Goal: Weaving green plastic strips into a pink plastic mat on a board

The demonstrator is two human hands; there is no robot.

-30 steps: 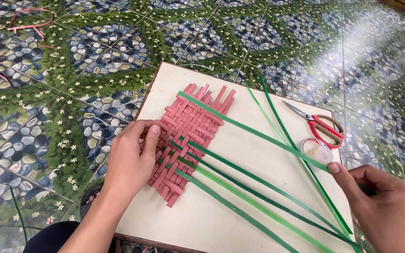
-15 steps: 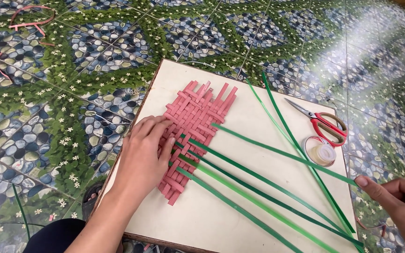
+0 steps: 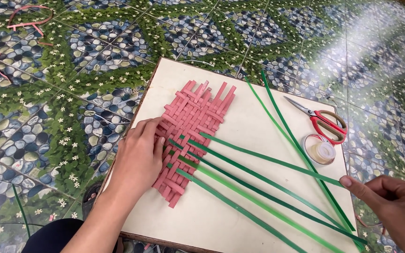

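Glossy floor tiles (image 3: 48, 93) patterned with pebbles and flowers

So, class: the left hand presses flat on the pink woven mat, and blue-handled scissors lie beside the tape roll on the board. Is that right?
Not quite. The head view shows the scissors have red handles, not blue. The rest holds: the left hand presses flat on the pink woven mat, and the scissors lie beside the tape roll on the board.
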